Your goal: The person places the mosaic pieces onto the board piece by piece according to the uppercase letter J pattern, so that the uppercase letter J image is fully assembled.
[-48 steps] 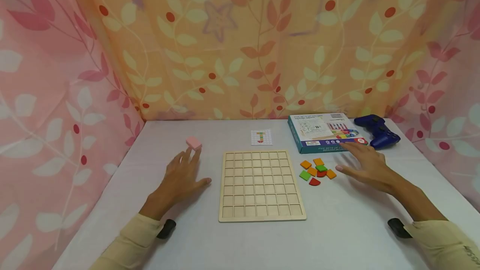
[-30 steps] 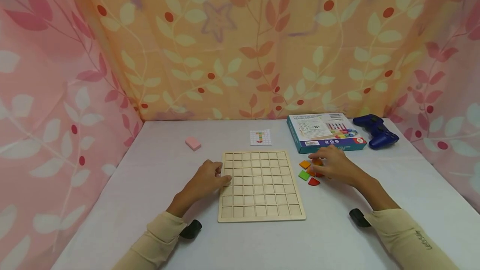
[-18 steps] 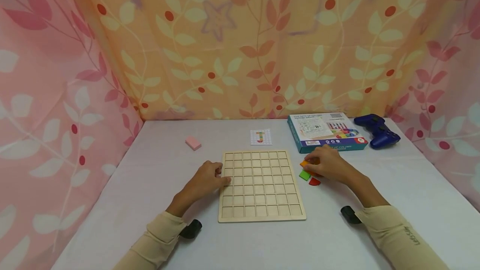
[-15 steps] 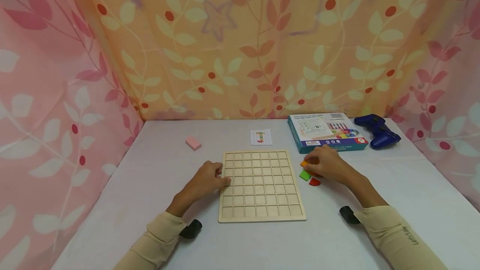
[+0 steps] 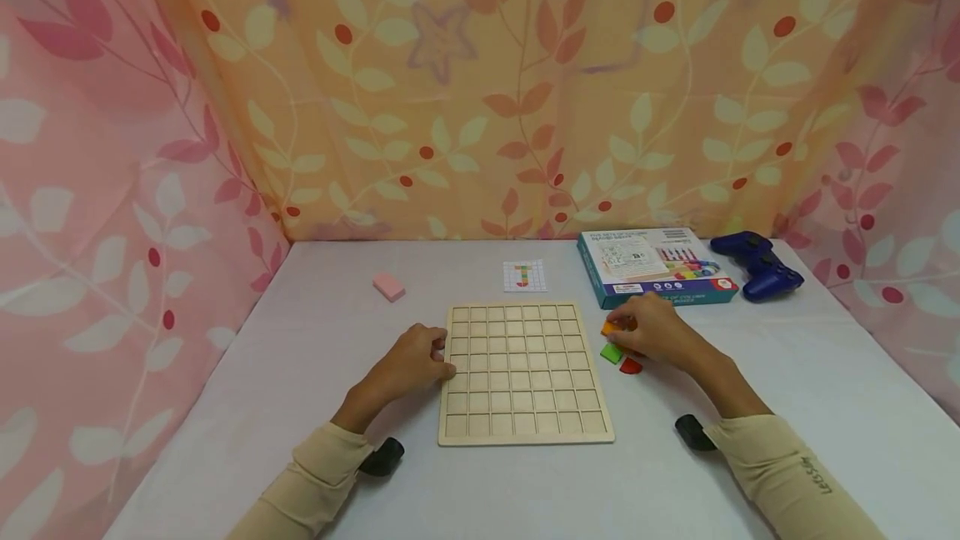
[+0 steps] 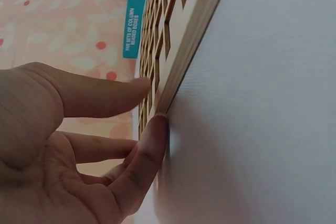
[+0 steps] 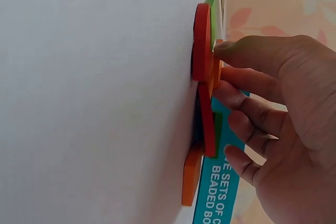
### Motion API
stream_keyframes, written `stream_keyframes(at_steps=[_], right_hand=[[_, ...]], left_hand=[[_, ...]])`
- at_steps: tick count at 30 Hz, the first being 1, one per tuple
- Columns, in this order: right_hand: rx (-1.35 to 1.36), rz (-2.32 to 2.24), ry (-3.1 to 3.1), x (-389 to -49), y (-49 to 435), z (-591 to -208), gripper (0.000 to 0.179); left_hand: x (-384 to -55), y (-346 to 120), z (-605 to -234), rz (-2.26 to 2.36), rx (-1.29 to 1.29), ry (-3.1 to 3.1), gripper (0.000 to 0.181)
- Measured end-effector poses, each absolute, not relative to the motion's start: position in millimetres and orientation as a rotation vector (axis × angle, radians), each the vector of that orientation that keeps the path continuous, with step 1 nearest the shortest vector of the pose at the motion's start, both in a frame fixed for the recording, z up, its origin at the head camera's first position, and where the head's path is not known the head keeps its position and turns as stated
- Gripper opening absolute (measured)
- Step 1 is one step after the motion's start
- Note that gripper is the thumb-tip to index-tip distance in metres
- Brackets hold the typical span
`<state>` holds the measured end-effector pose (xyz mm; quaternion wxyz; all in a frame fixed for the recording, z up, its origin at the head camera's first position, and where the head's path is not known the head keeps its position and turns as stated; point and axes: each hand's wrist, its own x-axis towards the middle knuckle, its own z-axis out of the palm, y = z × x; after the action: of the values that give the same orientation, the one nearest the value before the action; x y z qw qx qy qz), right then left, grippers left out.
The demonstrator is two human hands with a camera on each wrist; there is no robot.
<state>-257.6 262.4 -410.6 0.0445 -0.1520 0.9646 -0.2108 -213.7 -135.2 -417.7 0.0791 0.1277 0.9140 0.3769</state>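
A square wooden grid board (image 5: 523, 401) lies flat on the table with bare cells. At its left edge my left hand (image 5: 408, 363) grips the rim, thumb over the top and a fingertip low against the side in the left wrist view. Beyond the right edge, my right hand (image 5: 656, 330) pinches an orange square tile (image 7: 217, 72) between thumb and fingers, among the loose pieces. Close by lie a green square tile (image 5: 611, 353) and a red quarter-round piece (image 5: 631, 366). Under the hand, the right wrist view shows another red piece (image 7: 207, 121) and an orange tile (image 7: 191, 177).
A small card (image 5: 525, 276) with a coloured figure on a grid lies behind the board. At the back right are a flat teal box (image 5: 656, 298) and a blue game controller (image 5: 757, 265). A pink block (image 5: 388, 287) sits at the back left. Patterned cloth surrounds the table.
My left hand has moved from beside the pink block to the board's left edge. My right hand has moved left onto the loose pieces and taken hold of an orange tile.
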Motion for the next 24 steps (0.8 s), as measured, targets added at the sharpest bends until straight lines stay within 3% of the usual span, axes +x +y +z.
stream_keyframes(at_steps=[5, 13, 20, 24], right_hand=[[-0.554, -0.708, 2.954, -255.6, 250.5, -411.8, 0.030], [-0.708, -0.776, 2.884, -262.5, 220.8, -412.0, 0.030], [-0.933, -0.788, 2.863, -273.3, 191.8, -414.1, 0.025], [-1.015, -0.783, 2.848, -276.7, 174.9, -413.4, 0.023]], left_hand=[[-211.6, -136.6, -416.2, 1.096, 0.326, 2.738, 0.051], [-210.1, -135.9, -415.2, 1.118, 0.332, 2.747, 0.054], [-209.9, -135.5, -414.7, 1.125, 0.349, 2.749, 0.045], [-209.7, -135.9, -414.9, 1.110, 0.342, 2.757, 0.054]])
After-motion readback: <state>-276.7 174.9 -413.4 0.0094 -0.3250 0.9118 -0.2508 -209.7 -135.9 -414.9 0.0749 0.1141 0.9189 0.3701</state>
